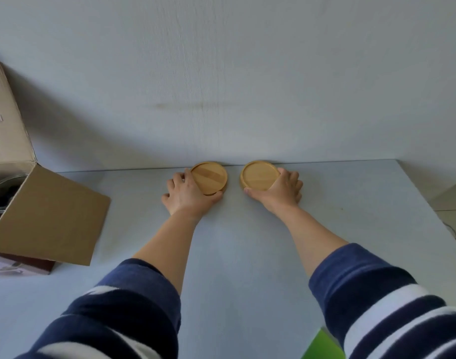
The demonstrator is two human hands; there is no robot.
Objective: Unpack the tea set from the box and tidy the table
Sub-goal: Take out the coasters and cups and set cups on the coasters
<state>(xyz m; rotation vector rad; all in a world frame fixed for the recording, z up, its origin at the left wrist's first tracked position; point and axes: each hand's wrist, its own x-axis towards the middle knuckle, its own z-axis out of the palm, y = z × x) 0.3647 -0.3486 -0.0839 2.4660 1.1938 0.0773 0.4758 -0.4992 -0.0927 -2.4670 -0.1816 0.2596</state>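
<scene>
**Two wooden coasters at the far table edge, one under each hand**

Nearest: striped navy-and-white sleeves, pushed back, both forearms stretched straight ahead and nearly parallel across the grey table (247, 255). Something green (322, 345) at the bottom edge, too cropped to name.

Farther out, to the left: open cardboard box (48, 216), flap hanging onto the table, glass pieces (4, 193) just visible inside, so unpacking not finished by the look of it. Box well apart from both hands, nearer the left arm.

Farthest, against the wall: left hand (188, 193) palm down, fingers spread and curled round the near-left rim of the left coaster (210, 177), thumb at its near edge. A lower rim showing beneath, so possibly two stacked and slipped sideways; cannot tell for sure. Right hand (281, 190) likewise palm down, fingers cupped round the right rim of the right coaster (259, 174), thumb at its near edge, disc lying flat. Both grips loose, partly open rather than clamped.

Coasters round, no long axis; side by side, near but not touching, a gap between. Likely next: letting go, then reaching left toward the box.
</scene>
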